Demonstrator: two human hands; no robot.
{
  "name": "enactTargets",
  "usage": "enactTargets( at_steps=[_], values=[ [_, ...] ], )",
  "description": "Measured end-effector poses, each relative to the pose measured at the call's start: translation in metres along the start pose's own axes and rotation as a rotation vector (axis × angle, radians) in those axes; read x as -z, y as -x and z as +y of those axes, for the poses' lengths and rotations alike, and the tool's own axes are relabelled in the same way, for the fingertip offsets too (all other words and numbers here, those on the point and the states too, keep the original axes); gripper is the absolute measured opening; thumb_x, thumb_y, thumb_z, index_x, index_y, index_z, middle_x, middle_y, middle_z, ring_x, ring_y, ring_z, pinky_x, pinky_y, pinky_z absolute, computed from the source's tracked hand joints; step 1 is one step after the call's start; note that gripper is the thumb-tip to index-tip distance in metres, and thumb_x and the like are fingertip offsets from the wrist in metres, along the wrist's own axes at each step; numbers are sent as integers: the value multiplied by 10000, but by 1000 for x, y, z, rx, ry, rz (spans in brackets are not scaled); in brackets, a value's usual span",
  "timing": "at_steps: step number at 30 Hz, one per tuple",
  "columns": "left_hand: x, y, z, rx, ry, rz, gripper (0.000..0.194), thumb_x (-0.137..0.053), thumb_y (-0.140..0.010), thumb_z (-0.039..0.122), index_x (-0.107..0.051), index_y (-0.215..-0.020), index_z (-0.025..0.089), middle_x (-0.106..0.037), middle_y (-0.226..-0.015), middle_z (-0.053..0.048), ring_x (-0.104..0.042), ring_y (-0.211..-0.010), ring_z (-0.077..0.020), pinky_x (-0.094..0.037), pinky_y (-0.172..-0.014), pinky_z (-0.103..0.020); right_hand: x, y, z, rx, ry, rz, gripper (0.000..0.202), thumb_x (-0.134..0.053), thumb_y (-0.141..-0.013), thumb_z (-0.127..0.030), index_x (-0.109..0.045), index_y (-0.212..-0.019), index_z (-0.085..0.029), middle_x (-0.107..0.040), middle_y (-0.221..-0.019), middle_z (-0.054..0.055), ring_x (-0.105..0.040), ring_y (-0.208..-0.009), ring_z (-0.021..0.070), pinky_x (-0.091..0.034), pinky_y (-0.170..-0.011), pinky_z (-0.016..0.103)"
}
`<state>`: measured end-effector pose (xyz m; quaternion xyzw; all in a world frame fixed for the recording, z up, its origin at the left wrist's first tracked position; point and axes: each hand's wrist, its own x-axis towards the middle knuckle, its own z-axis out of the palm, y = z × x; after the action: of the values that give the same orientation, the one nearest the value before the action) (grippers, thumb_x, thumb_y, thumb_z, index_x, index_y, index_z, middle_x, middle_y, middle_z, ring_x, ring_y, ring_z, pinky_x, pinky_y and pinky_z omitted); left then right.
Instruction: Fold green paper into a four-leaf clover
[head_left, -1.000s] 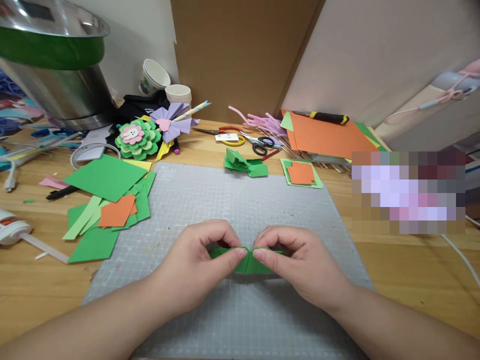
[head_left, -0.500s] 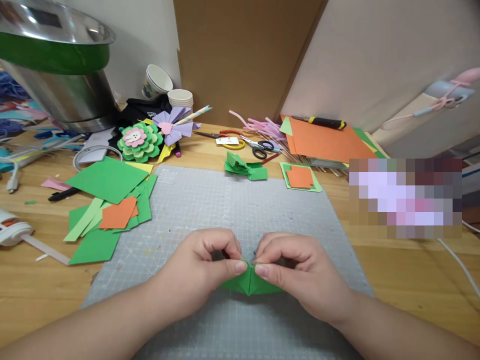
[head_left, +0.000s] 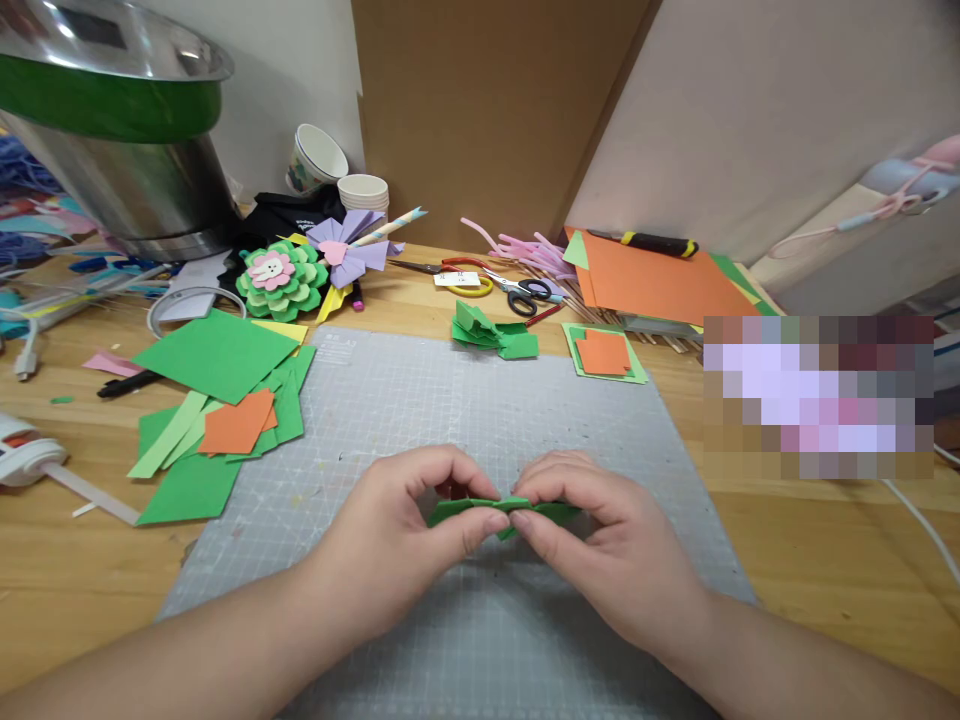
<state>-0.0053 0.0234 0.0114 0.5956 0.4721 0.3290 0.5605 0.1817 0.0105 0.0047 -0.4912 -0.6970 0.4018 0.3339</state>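
Both hands pinch one piece of folded green paper (head_left: 514,504) above the grey cutting mat (head_left: 390,400). My left hand (head_left: 420,530) grips its left half between thumb and fingers. Thumb and index finger of my right hand (head_left: 600,530) close on the right half, with the two thumb tips almost meeting at the middle. The paper is seen nearly edge-on, and the fingers hide much of it. Farther back on the mat lies a clump of folded green paper (head_left: 491,332), with a small stack of orange and green paper (head_left: 606,352) to its right.
Green sheets (head_left: 217,355) and orange pieces (head_left: 238,423) overlap at left, by a glue gun (head_left: 30,455). Behind the mat lie scissors (head_left: 525,295), a paper flower (head_left: 279,280), paper cups (head_left: 363,192) and orange sheets (head_left: 660,280). A metal bowl (head_left: 172,190) stands back left.
The green paper has tilted from showing its creased face to nearly edge-on. My fingers have shifted along it, the thumbs now lower on its near side and closer together.
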Motion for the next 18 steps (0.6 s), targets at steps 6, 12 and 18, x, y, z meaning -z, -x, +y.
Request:
enactTargets(
  at_steps=[6,12,18],
  values=[
    [3,-4,-4,105,193,-36,114,-640,-782,274,-618,-723,179,-596,-699,22,-535,-673,-123,-430,-638,-240,1,-1,-1,-158,-7,20,69,-619,-769,-252,-609,-715,-210,-624,-714,4,-562,-723,191,-413,-651,328],
    [3,-4,-3,55,169,-94,78,-625,-783,254,-607,-743,190,-586,-727,18,-526,-709,-135,-422,-658,-245,1,-2,1,21,-38,22,89,-622,-811,-199,-644,-728,-223,-633,-699,-11,-571,-721,174,-390,-742,366],
    [4,0,-1,-55,51,-88,50,-605,-802,232,-601,-763,202,-569,-754,16,-505,-735,-143,-393,-690,-259,3,-1,4,178,46,91,123,-662,-803,-146,-673,-794,-268,-687,-750,-25,-592,-810,193,-355,-832,419]
  ],
)
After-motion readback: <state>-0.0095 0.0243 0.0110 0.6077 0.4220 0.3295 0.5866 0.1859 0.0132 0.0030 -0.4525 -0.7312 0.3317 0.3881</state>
